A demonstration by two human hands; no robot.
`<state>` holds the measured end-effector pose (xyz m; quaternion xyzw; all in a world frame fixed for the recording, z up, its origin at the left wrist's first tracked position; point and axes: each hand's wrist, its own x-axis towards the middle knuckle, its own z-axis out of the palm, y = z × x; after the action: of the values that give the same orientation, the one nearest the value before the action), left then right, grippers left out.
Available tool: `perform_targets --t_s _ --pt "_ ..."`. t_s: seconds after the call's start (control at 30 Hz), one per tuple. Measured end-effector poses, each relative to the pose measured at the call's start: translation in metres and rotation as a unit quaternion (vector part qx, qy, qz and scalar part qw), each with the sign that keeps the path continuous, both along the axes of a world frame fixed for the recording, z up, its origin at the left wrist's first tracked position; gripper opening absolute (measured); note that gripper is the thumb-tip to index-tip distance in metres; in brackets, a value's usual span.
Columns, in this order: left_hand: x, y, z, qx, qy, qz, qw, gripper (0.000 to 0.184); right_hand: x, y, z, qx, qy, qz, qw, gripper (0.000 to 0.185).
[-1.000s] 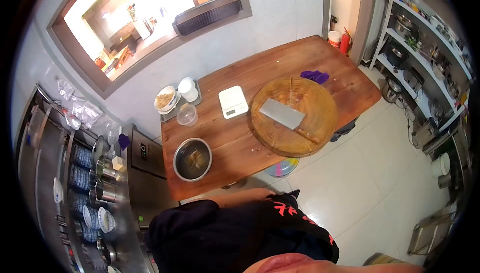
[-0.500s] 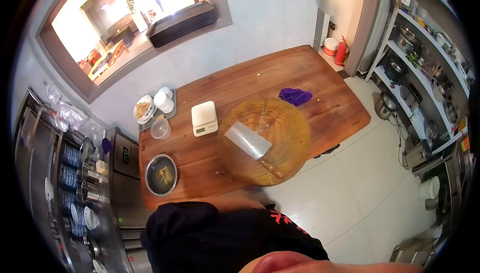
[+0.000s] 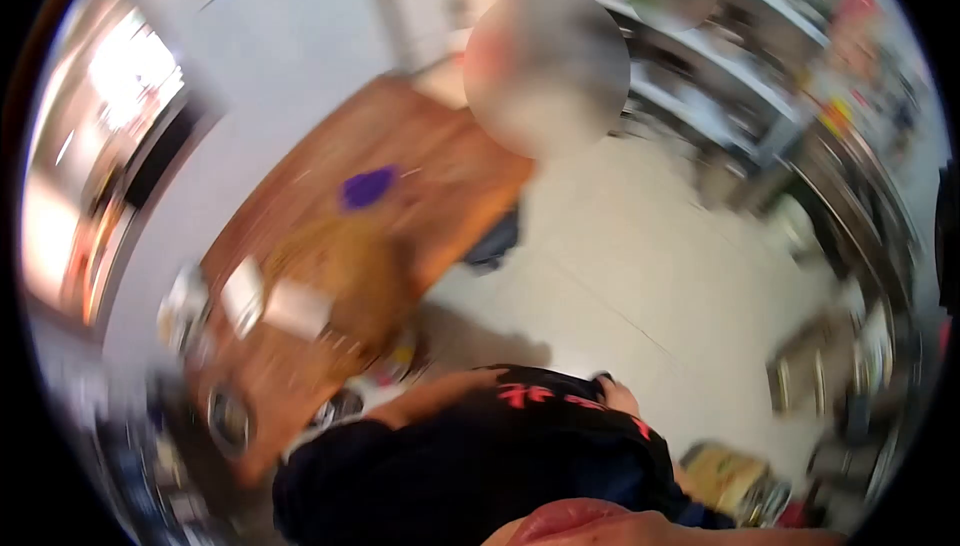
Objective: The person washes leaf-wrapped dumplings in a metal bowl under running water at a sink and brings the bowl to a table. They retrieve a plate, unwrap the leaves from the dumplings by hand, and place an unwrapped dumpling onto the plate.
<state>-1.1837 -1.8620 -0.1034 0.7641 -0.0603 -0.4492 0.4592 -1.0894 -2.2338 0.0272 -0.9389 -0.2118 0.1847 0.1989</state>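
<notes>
Motion blur smears the whole view. My left forearm lies bent across the front of my dark shirt [image 3: 430,456], and the fingers of that hand are hidden at the cloth. Part of my right hand [image 3: 622,399] shows at the shirt's far edge, beside a small dark thing; its fingers are too smeared to read. On the wooden table [image 3: 450,161] are a round chopping board [image 3: 365,276] with a cleaver [image 3: 298,308] on it, a white scale [image 3: 243,296], a purple cloth [image 3: 368,188] and a metal bowl [image 3: 230,418]. Neither hand is on these.
Shelves with pots [image 3: 690,31] stand at the upper right, and metal racks [image 3: 850,216] run down the right side. A yellowish-brown container [image 3: 722,476] is on the floor at the lower right. A dark object [image 3: 495,243] sits beside the table's edge.
The view has swung to the right, so the table now lies further left and more floor shows. My right hand has come into view at the shirt's edge.
</notes>
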Motion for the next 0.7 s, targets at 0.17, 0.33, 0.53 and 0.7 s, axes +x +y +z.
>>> perform_targets --t_s 0.17,0.33,0.53,0.7 --pt "0.105 -0.063 0.005 0.006 0.03 -0.061 0.998 0.039 0.077 -0.081 0.035 -0.187 0.048 0.003 0.981 0.042" --pt "0.25 -0.115 0.004 0.047 0.029 -0.126 0.991 0.038 0.19 -0.156 0.016 -0.125 0.041 -0.038 0.991 0.041" --pt "0.429 -0.184 0.0 0.06 -0.026 -0.171 0.983 0.037 0.282 -0.225 -0.011 -0.114 0.051 -0.116 0.985 0.041" --pt "0.537 -0.231 0.013 0.056 -0.064 -0.095 0.992 0.037 0.325 -0.286 -0.017 -0.115 0.106 -0.183 0.97 0.038"
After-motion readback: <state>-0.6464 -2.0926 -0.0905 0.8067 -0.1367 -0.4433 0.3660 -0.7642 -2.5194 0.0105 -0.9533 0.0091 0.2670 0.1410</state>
